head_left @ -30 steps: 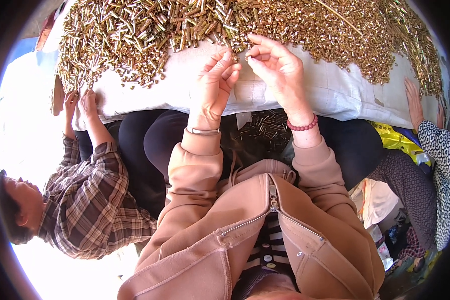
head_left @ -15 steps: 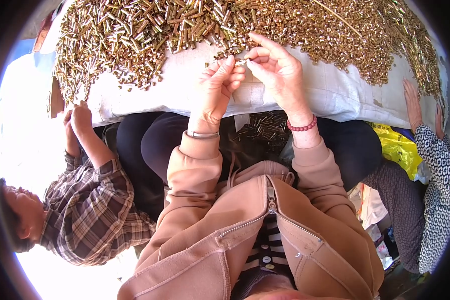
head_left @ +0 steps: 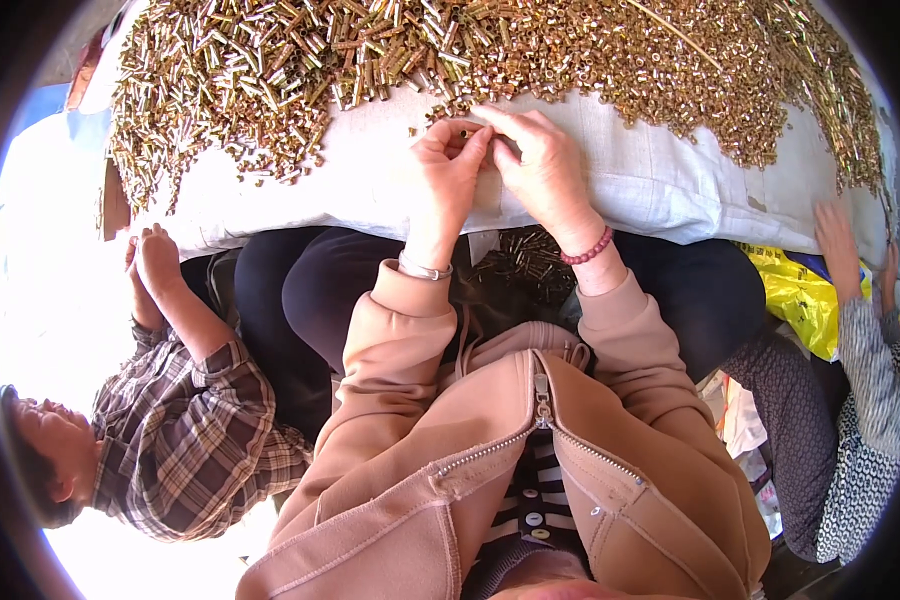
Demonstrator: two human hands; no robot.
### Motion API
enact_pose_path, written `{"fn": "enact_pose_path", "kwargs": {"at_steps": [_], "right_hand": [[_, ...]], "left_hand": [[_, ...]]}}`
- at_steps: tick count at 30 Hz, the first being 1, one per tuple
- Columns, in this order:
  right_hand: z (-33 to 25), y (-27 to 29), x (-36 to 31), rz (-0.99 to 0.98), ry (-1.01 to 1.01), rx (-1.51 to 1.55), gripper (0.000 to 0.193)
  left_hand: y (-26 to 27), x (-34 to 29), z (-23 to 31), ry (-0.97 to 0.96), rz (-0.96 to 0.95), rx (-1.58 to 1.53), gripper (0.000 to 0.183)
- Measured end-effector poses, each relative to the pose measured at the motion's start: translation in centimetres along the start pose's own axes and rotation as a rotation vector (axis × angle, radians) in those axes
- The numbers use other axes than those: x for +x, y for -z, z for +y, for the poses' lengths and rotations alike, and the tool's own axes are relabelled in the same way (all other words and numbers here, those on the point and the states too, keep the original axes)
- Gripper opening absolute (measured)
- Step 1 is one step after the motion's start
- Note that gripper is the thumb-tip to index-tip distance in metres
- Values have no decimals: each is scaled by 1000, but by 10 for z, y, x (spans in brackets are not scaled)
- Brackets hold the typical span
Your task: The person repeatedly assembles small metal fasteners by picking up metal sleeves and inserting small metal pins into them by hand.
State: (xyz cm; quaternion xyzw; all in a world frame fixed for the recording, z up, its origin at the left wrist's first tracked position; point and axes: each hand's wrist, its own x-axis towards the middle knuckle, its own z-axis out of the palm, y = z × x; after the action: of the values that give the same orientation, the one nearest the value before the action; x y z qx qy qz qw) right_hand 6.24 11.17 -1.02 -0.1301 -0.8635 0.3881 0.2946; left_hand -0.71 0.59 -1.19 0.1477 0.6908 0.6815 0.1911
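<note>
My left hand (head_left: 444,172) is closed in a pinch, with a small brass-coloured metal piece (head_left: 466,134) between thumb and fingers. Against it meets my right hand (head_left: 548,170), thumb and fingers drawn together at the same spot; what its tips hold is too small and covered to make out. Both hands hover over the near edge of the white cloth (head_left: 370,150). Just beyond them lie slim metal tubes (head_left: 270,60) on the left and short ring-like metal pieces (head_left: 660,70) on the right.
A thin stick (head_left: 675,33) lies across the short pieces. Below the cloth's edge, between my knees, is a dark heap of metal tubes (head_left: 525,262). A person in a plaid shirt (head_left: 185,430) sits at left; another person's hand (head_left: 838,245) is at right, near a yellow bag (head_left: 795,300).
My two hands have come together, the left turning inward and right, the right fingers lowering. At right, the other person's hand has drawn back off the cloth toward its edge.
</note>
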Motion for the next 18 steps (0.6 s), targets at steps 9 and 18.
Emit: {"fn": "enact_pose_path", "kwargs": {"at_steps": [9, 18], "right_hand": [[8, 1, 4, 108, -62, 295, 20], [13, 3, 10, 144, -148, 283, 19]], "left_hand": [[-10, -3, -8, -358, 99, 519, 10], [12, -16, 31, -3, -241, 198, 11]]}}
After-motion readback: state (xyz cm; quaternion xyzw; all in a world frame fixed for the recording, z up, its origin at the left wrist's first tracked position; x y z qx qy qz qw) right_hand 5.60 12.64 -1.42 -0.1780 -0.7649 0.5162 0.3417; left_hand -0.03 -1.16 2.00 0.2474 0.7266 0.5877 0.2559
